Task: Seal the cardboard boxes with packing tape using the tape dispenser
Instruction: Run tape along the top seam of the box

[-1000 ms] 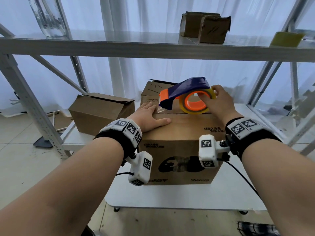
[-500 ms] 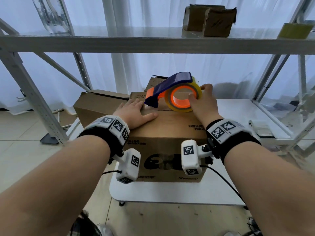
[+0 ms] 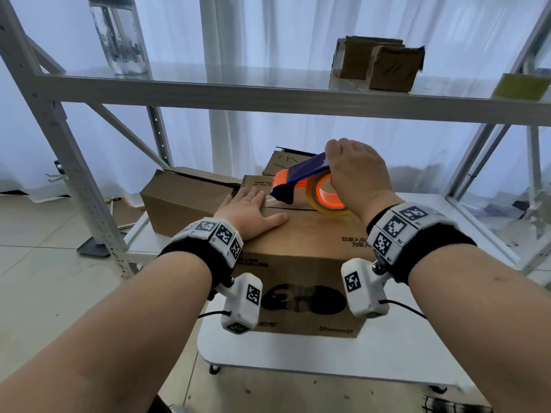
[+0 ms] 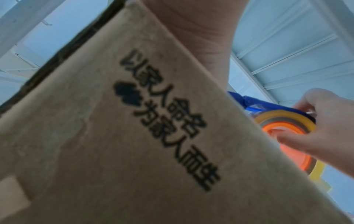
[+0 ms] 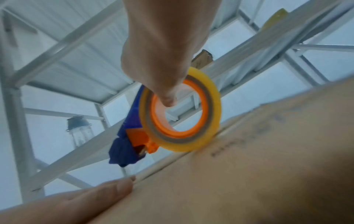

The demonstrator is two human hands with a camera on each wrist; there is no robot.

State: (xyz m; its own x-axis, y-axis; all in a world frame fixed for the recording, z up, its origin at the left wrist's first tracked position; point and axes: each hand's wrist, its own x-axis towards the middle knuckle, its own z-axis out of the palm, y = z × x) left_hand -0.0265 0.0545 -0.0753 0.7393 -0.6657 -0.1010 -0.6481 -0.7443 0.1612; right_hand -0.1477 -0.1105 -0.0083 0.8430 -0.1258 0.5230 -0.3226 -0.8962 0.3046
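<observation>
Nearest the camera: two bare forearms, each with a black wrist strap carrying white blocks printed with square black-and-white markers.

Main cardboard box [image 3: 301, 263]: brown corrugated card, matte, rectangular, with black printed characters and a dark round graphic on the near face. It sat on the white desk [image 3: 298, 356], a smooth top with a rounded corner and small casters under it.

Left hand [image 3: 249, 211]: flat on the box top, palm down, fingers straight and together, thumb spread along the near flap. Grip slack, holding nothing, only pressing on card.

Right hand [image 3: 356, 177]: grip closed on the tape dispenser [image 3: 301, 181], fingers curled over its dark blue plastic hood, thumb inside the orange hub per the right wrist view. Dispenser sat tilted, orange nose lowest and pointing left, over the centre seam of the box just beyond the left fingertips. The tape roll [image 3: 328, 201], a glossy translucent yellow ring on a brown core, touched the box top at its lower edge.

Behind: a second brown box [image 3: 185, 201] with a raised flap, left of the main box; a smaller one behind the dispenser, mostly hidden.

Farthest: grey metal shelf [image 3: 268, 96] carrying a clear ribbed bottle [image 3: 122, 40] at left and two small worn cartons [image 3: 378, 65] at right. White pleated curtain behind.
</observation>
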